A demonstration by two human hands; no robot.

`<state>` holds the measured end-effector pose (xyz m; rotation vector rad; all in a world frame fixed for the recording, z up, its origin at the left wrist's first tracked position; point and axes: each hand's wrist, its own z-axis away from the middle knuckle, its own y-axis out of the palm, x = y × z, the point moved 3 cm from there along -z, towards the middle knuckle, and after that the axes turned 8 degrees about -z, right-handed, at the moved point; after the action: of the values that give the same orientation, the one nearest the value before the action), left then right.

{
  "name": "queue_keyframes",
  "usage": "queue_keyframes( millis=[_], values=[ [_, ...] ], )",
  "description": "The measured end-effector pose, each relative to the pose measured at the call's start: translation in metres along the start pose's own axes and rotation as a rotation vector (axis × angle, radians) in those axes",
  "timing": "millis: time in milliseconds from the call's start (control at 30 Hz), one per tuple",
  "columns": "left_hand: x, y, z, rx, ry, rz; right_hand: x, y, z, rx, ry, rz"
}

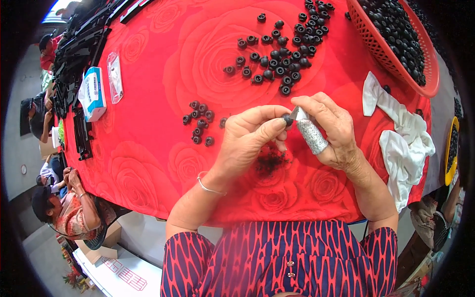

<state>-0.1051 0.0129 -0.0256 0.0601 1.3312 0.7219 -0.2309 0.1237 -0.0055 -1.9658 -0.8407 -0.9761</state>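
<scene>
Between the fingertips of my left hand (247, 136) is a small round black plastic part (287, 119). My right hand (336, 123) grips a short knife (311, 137) whose handle is wrapped in speckled silver; its blade meets the black part. Dark shavings (269, 161) lie scattered on the red rose-patterned tablecloth (133, 171) below my hands. A small group of similar black parts (197, 131) lies left of my left hand. Beyond my hands spreads a larger loose group of black parts (285, 90).
A red plastic basket (376, 47) full of black parts stands at the far right. White cloth gloves (398, 156) lie right of my right arm. At the left are a tissue box (94, 96), a clear plastic case (114, 76) and long black strips (74, 64). A person (74, 213) sits at the left edge.
</scene>
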Motion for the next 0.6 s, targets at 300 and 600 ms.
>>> queue_keyframes(
  millis=[300,600],
  values=[
    [0.0004,-0.0031,0.0011,-0.004,-0.04,-0.059,0.0003,0.0005,-0.0011,0.001,-0.011,0.009],
    [0.0022,-0.002,0.0002,0.002,-0.023,0.021,-0.0016,0.0015,-0.0005,0.002,-0.026,0.012]
  ],
)
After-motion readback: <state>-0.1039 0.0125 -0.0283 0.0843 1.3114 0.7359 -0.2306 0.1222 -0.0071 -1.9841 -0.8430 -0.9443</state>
